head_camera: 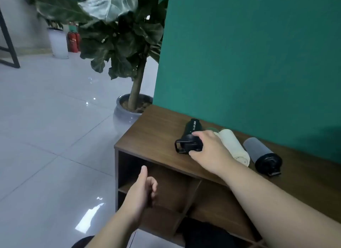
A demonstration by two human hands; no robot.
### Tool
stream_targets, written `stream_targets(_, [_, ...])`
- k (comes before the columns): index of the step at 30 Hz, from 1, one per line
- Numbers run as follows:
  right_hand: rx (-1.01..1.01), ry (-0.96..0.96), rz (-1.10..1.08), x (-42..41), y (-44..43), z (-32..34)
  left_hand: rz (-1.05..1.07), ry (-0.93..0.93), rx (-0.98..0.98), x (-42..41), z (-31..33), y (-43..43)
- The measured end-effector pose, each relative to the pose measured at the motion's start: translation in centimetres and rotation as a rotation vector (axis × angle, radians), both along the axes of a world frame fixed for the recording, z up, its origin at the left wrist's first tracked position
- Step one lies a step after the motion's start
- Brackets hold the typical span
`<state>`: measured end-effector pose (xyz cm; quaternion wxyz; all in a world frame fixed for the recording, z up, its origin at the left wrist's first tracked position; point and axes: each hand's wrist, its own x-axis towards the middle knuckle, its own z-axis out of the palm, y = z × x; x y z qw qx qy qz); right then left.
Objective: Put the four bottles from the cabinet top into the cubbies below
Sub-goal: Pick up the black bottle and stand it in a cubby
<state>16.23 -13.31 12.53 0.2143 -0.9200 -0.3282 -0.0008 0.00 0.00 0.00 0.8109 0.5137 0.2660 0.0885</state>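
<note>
1. 4 bottles lie on their sides on the wooden cabinet top, in a row against the green wall: a black bottle, a green one almost wholly hidden, a cream bottle and a grey bottle with a black cap.
2. The right hand reaches over the row; its fingers are closed around the black bottle's cap end, beside the carry loop.
3. The left hand hangs in front of the upper left cubby, fingers loosely curled, thumb raised, holding nothing.
4. Handling, as a judgement: the black bottle looks rigid and smooth, so it may roll when nudged. Its weight cannot be told, since its contents are not visible. The cap or the loop offers the surest hold; the smooth barrel may slip.
5. The cubbies in view below appear vacant, though the lowest one is dark and unclear.
</note>
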Motion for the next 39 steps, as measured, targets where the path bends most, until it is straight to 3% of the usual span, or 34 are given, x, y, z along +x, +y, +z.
stream_targets(2, [-0.27, -0.155, 0.039, 0.8, 0.9, -1.1, 0.062, 0.02, -0.071, 0.4, -0.9, 0.4])
stream_targets(4, [-0.404, -0.228, 0.043, 1.8, 1.4, -2.4, 0.083, 0.044, -0.108, 0.8, -2.3, 0.8])
stream_targets(11, [-0.57, -0.494, 0.037, 4.4, 3.3, -5.3, 0.107, 0.133, -0.13, 1.3, -5.4, 2.3])
stream_targets(18, [-0.494, -0.628, 0.104, 3.9, 4.2, -5.1, 0.133, 0.16, -0.131, 1.1, -5.9, 3.2])
stream_targets(21, [-0.357, -0.659, 0.203, 1.1, 4.7, -4.4, 0.151, 0.175, -0.108, 0.5, -5.9, 3.3])
stream_targets(27, [-0.066, -0.534, 0.292, -6.5, 5.4, -2.6, 0.235, 0.076, -0.109, -1.0, -5.3, 3.5])
stream_targets(32, [0.194, -0.28, 0.288, -11.1, 5.7, -2.3, 0.289, -0.015, -0.234, -1.9, -5.2, 3.6])
stream_targets(39, [0.253, 0.163, 0.111, -11.2, 6.3, -8.7, 0.251, -0.046, -0.417, -1.5, -7.4, 3.0])
